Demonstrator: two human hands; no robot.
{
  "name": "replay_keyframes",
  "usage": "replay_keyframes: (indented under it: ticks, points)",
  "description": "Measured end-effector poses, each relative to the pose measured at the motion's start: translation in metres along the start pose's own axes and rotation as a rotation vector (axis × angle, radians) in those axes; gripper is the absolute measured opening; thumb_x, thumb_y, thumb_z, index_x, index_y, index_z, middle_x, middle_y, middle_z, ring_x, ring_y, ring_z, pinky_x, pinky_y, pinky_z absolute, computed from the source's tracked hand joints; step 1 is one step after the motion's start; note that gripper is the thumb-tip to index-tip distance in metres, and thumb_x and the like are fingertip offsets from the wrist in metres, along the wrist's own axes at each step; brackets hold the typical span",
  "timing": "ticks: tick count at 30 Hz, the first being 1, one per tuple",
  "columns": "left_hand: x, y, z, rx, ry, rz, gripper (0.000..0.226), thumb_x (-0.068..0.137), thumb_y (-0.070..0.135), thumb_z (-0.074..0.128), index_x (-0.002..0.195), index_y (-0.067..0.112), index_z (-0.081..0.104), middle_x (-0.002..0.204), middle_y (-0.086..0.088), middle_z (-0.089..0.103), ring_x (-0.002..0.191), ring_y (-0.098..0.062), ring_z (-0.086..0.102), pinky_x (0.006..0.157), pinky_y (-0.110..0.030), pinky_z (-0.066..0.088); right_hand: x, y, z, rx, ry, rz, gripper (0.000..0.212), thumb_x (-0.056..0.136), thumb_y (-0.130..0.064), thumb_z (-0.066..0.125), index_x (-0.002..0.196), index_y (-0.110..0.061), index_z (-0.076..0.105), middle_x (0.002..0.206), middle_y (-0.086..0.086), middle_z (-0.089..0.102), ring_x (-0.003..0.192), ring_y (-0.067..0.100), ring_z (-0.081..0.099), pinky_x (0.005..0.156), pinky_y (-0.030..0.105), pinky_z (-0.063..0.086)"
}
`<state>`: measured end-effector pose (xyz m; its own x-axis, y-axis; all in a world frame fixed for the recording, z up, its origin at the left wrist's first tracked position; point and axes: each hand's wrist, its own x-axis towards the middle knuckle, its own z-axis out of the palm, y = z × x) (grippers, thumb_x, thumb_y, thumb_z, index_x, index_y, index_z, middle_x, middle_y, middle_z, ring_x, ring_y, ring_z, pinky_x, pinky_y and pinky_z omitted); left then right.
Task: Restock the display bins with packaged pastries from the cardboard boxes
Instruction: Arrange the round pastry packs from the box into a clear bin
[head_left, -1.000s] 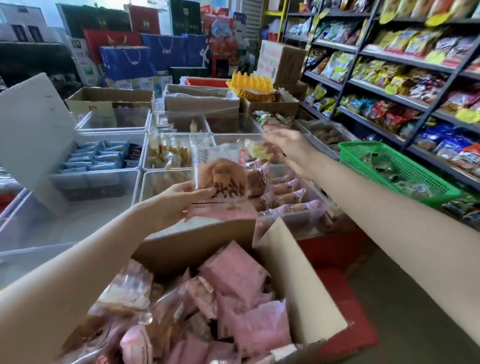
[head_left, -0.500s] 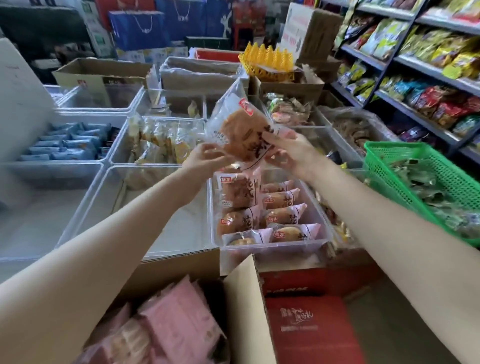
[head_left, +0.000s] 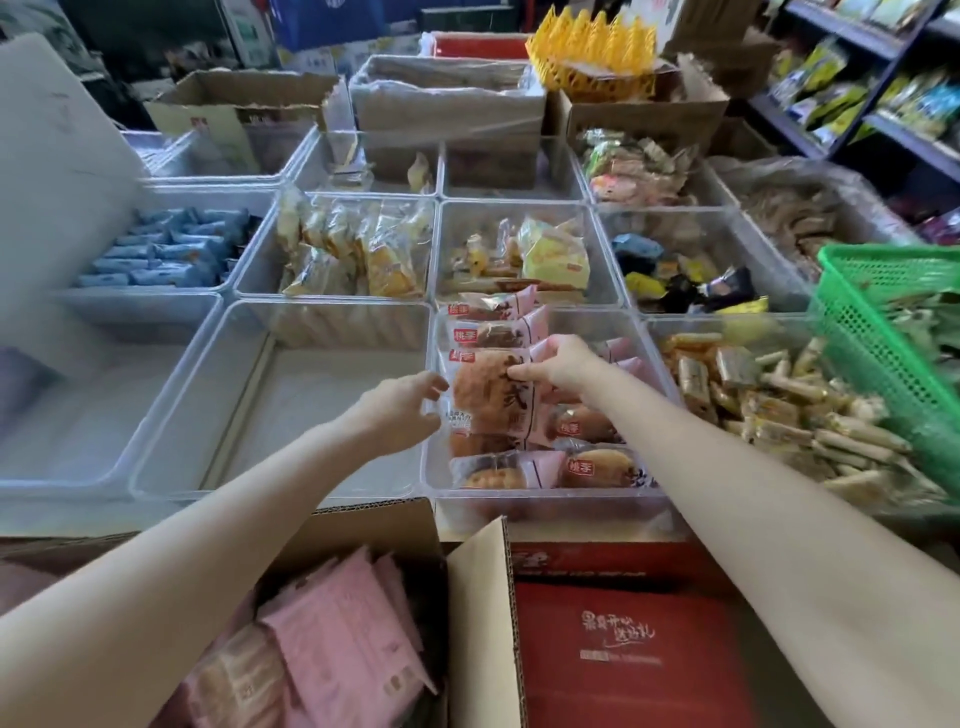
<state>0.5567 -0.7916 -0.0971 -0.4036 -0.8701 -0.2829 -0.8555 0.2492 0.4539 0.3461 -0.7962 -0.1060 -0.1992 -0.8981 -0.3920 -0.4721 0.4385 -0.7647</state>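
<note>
**Two hands on one pastry, over the near bin**

Head view, our only one: we have our right hand (head_left: 558, 364) pinching the top right edge of a packaged pastry (head_left: 488, 397), thumb and fingers closed on the wrapper. Our left hand (head_left: 400, 413) sits at the packet's left edge with fingers loosely spread; whether it touches the wrapper we cannot tell. The pastry hangs over the clear display bin (head_left: 540, 499), above the rows already stacked there, with its long axis running away from us, label end farthest. Since the right hand holds it, we judge that lowering it into the left-hand row falls to that hand, the left only guiding. More pink packets wait in the cardboard box (head_left: 483, 613) just below our arms. A neighbouring bin (head_left: 171, 467) lies to the left.
</note>
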Motion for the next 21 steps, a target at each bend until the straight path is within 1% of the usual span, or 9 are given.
replay_keyframes:
  ticks: [4,6,7,9,11,15,18,19,21]
  points:
    - [-0.002,0.008,0.006,0.084,-0.051,0.015,0.043,0.090,0.014,0.051,0.133,0.019,0.046,0.134,-0.001,0.053,0.123,-0.022,0.049,0.105,-0.039,0.037,-0.011,0.005,0.012,-0.223,0.146,-0.063,0.030,0.083,-0.032,0.070,0.075,-0.015,0.046,0.095,0.002,0.053,0.090,0.018,0.049,0.075,0.026,0.035]
    - [-0.005,0.013,0.007,0.147,-0.043,0.022,0.039,0.092,0.018,0.050,0.131,0.021,0.048,0.133,0.001,0.054,0.124,-0.021,0.048,0.108,-0.039,0.032,-0.017,0.006,0.017,-0.234,0.142,-0.066,0.030,0.085,-0.034,0.067,0.093,-0.012,0.049,0.109,0.008,0.055,0.100,0.022,0.051,0.078,0.029,0.037]
    - [-0.007,0.015,0.007,0.184,-0.026,0.036,0.037,0.092,0.019,0.049,0.129,0.023,0.050,0.132,0.003,0.055,0.124,-0.020,0.048,0.109,-0.038,0.029,-0.023,0.005,0.016,-0.254,0.149,-0.049,0.038,0.085,-0.035,0.066,0.108,-0.009,0.049,0.121,0.012,0.053,0.111,0.026,0.050,0.083,0.032,0.038]
    - [-0.013,0.017,0.004,0.204,0.031,0.067,0.034,0.093,0.020,0.047,0.126,0.024,0.053,0.131,0.005,0.056,0.123,-0.019,0.049,0.108,-0.037,0.028,-0.035,0.001,0.009,-0.312,0.200,0.008,0.061,0.089,-0.036,0.061,0.134,-0.004,0.036,0.140,0.017,0.039,0.128,0.032,0.040,0.097,0.038,0.037]
    - [-0.024,0.016,-0.001,0.153,0.092,0.091,0.033,0.092,0.017,0.048,0.124,0.022,0.055,0.129,0.002,0.058,0.121,-0.019,0.050,0.107,-0.037,0.030,-0.052,-0.008,0.005,-0.349,0.300,-0.006,0.057,0.093,-0.033,0.054,0.137,-0.004,0.033,0.143,0.016,0.034,0.131,0.030,0.035,0.101,0.038,0.032]
    - [-0.061,-0.001,-0.011,0.022,0.325,0.239,0.030,0.086,0.005,0.050,0.112,0.014,0.062,0.118,-0.003,0.062,0.110,-0.023,0.057,0.101,-0.041,0.038,-0.098,-0.047,0.020,-0.362,0.338,-0.241,0.032,0.095,-0.021,0.050,0.124,-0.008,0.049,0.129,0.009,0.047,0.117,0.023,0.044,0.091,0.028,0.032]
    - [-0.105,-0.031,-0.023,-0.013,0.514,0.456,0.024,0.084,-0.002,0.049,0.093,0.010,0.068,0.099,-0.005,0.067,0.088,-0.025,0.064,0.084,-0.032,0.047,-0.135,-0.070,0.055,-0.425,0.283,-0.470,0.017,0.092,-0.015,0.051,0.103,-0.012,0.064,0.096,0.000,0.060,0.098,0.020,0.052,0.094,0.021,0.041]
    - [-0.122,-0.044,-0.027,0.039,0.508,0.535,0.024,0.083,-0.001,0.048,0.088,0.010,0.069,0.093,-0.004,0.067,0.083,-0.025,0.064,0.077,-0.029,0.047,-0.150,-0.077,0.070,-0.475,0.199,-0.527,0.016,0.091,-0.013,0.052,0.099,-0.011,0.066,0.090,0.000,0.063,0.090,0.018,0.054,0.090,0.016,0.044]
    - [-0.151,-0.075,-0.032,0.184,0.419,0.653,0.027,0.079,0.009,0.041,0.082,0.011,0.067,0.086,-0.004,0.064,0.079,-0.022,0.060,0.072,-0.027,0.045,-0.173,-0.087,0.107,-0.547,0.024,-0.615,0.016,0.089,-0.011,0.054,0.097,-0.010,0.069,0.087,0.004,0.070,0.081,0.018,0.062,0.083,0.028,0.050]
